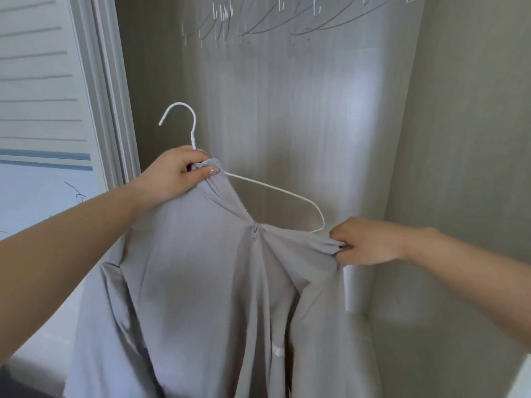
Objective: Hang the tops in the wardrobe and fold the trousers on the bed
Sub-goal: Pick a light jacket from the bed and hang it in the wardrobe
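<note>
Wardrobe interior [316, 124] behind. My left hand [175, 173] gripped grey zip top [201, 282] collar with white hanger [273, 186]; right hand [365, 242] fingers pinched its other shoulder.

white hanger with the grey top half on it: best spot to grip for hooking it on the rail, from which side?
Grip the white hanger at the neck just under the hook, coming from below, where the left hand holds it with the collar of the grey top. That leaves the hook's open curve free. The right hand pinches fabric by the bare arm.
</note>
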